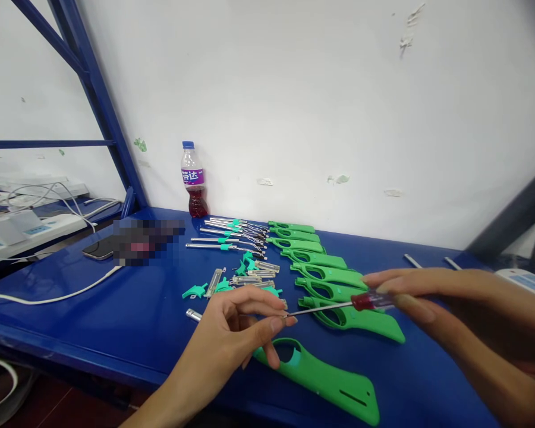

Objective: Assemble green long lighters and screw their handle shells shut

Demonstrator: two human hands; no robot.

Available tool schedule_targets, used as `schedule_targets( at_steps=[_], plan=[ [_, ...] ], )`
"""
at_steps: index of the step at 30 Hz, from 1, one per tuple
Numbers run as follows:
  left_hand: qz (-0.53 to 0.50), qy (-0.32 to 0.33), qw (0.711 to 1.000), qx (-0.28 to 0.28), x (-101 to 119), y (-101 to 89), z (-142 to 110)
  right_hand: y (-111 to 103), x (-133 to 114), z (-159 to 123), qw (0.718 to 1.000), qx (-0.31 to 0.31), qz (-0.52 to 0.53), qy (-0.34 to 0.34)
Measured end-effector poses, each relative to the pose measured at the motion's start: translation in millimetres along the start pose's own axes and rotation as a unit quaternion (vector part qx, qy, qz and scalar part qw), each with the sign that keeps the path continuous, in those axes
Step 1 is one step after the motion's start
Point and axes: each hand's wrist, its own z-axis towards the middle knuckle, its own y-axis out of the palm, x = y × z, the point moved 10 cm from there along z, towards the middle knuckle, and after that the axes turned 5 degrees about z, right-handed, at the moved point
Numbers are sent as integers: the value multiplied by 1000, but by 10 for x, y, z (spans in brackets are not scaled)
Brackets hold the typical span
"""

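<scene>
My right hand point(432, 297) grips a small screwdriver point(339, 305) by its red transparent handle, the thin shaft pointing left. My left hand point(245, 324) pinches its thumb and forefinger at the shaft's tip, on something too small to make out. Under my left hand lies a green plastic handle shell point(334, 383) near the bench's front edge. A row of several more green shells point(321, 273) runs back toward the wall. Left of them lie metal tubes with teal parts point(232, 235) and loose teal and metal pieces point(245, 276).
The blue bench point(129, 309) stands against a white wall. A drink bottle point(193, 180) with dark red liquid stands at the back. A phone point(98, 248) and a white cable point(49, 297) lie at left. Two metal rods point(412, 260) lie at back right. A blue frame post point(102, 107) rises at left.
</scene>
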Motion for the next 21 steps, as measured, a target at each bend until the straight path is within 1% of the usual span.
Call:
schedule_targets(
  at_steps=[3,7,10,12,14,17,19,21],
  plan=[
    [2,16,1000,-7,37,52,-17,14,35,45,999,-11,-7,30],
    [32,40,999,11,142,89,-64,7,-71,108,1000,4,2,5],
    [95,52,994,33,211,95,-122,10,-113,125,999,3,40,4],
    [152,64,986,37,235,120,-161,-7,-130,124,998,4,63,9],
    [213,90,972,36,253,171,-196,-39,-173,116,997,7,81,3],
    [311,157,936,55,300,284,-256,-73,-267,104,996,-3,85,-12],
    [355,204,909,73,337,398,-296,-127,-316,99,997,1,81,-19],
    [372,246,892,80,371,543,-326,-192,-350,93,996,5,80,-27]
  ],
)
